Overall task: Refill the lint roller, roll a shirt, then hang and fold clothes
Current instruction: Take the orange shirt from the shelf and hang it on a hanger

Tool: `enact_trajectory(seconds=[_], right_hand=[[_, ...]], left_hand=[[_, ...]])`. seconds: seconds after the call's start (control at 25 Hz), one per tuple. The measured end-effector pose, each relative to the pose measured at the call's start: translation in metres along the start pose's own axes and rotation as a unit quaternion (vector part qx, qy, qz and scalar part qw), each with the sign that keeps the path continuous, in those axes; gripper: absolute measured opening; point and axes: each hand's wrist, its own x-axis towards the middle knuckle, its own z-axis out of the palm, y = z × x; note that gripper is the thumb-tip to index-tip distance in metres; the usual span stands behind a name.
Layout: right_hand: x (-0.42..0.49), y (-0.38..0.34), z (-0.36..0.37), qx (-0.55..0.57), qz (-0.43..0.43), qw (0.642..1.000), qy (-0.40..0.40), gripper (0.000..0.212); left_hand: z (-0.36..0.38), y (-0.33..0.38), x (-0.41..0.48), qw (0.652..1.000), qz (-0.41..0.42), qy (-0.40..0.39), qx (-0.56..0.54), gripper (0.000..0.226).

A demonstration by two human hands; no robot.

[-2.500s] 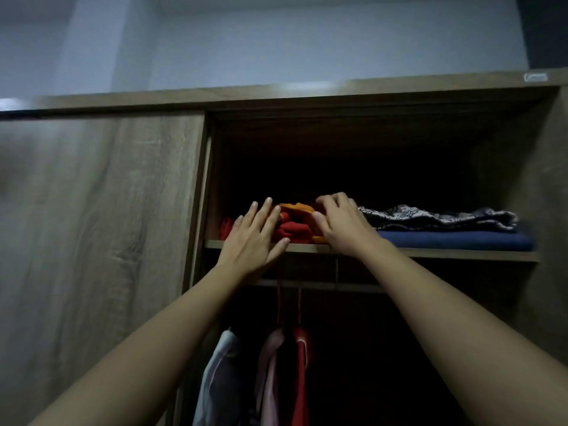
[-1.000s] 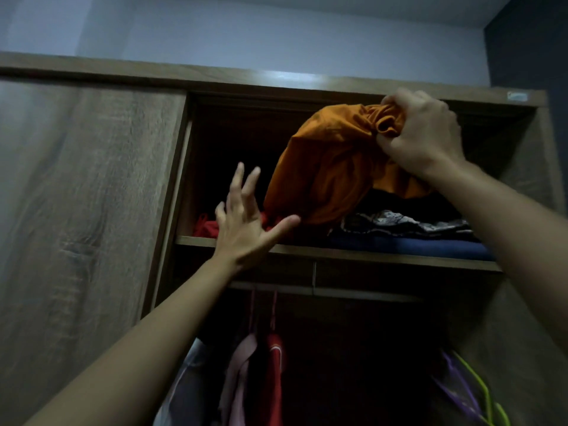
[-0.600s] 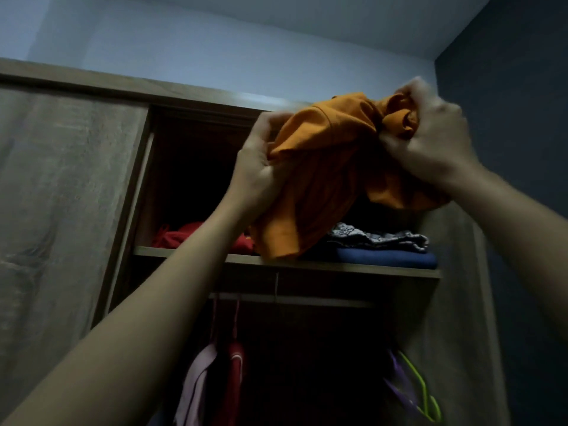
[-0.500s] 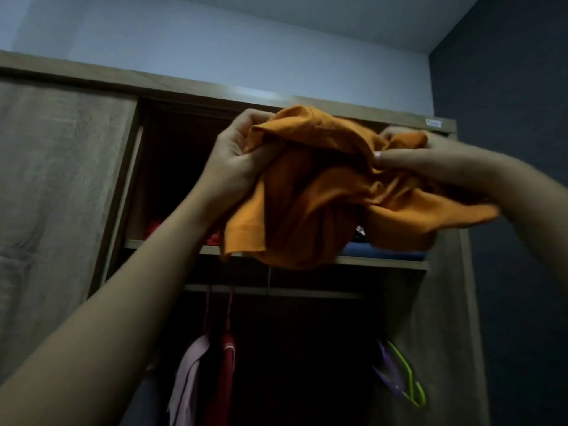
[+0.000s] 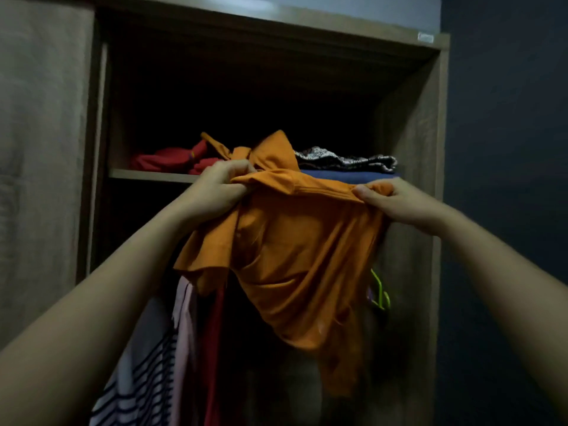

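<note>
Both forearms reach up and forward, the hands apart from each other. The left hand (image 5: 219,187) has its fingers curled round a bunched part of the orange shirt (image 5: 295,256), and the right hand (image 5: 396,204) pinches the shirt's upper edge between thumb and fingers. The shirt hangs crumpled between and below the two hands, held in the air in front of the open wardrobe (image 5: 412,149), with one loose end sticking up above the left hand.

Behind the shirt, in the lower part of the wardrobe, hang a striped garment (image 5: 144,373), a pink garment (image 5: 184,333) and a red garment (image 5: 213,333). A green hanger (image 5: 379,290) shows just past the shirt's right edge.

Farther back, the shelf (image 5: 147,175) carries red folded clothes (image 5: 166,158) on the left and, on the right, a patterned cloth (image 5: 344,158) lying on a blue folded cloth (image 5: 347,175). The wardrobe door (image 5: 40,149) covers the left side, and a dark wall (image 5: 507,149) stands to the right.
</note>
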Motion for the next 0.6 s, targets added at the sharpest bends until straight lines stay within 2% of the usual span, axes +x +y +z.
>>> enact_trajectory(seconds=[0.08,0.16,0.2,0.28,0.36,0.48,0.52,0.6], right_hand=[[0.001,0.001,0.000,0.059,0.009,0.998,0.031,0.056],[0.004,-0.003,-0.006,0.100,0.032,0.992,0.074,0.054],[0.004,-0.005,-0.009,0.124,0.047,0.988,0.074,0.050],[0.000,-0.007,-0.012,0.212,0.080,0.974,0.011,0.041],[-0.008,-0.006,-0.013,0.297,0.091,0.950,-0.039,0.024],[-0.017,-0.007,-0.014,0.340,0.085,0.935,-0.044,0.022],[-0.018,-0.006,-0.013,0.335,0.079,0.938,-0.035,0.020],[-0.018,-0.008,-0.004,0.294,0.062,0.953,-0.037,0.012]], left_hand=[[0.003,0.000,0.001,0.999,-0.011,0.039,-0.020,0.021],[0.006,0.003,0.004,0.997,-0.021,0.023,-0.066,0.033],[0.010,0.006,0.004,0.999,-0.012,0.008,-0.049,0.031],[0.025,0.006,-0.002,1.000,0.006,0.000,-0.001,0.022],[0.037,0.002,-0.008,0.998,-0.006,0.050,0.023,0.021],[0.043,-0.004,-0.007,0.973,-0.018,0.175,0.150,0.026],[0.046,0.001,-0.006,0.971,-0.004,0.176,0.162,0.029],[0.060,0.021,-0.011,0.993,0.016,0.092,0.067,0.045]])
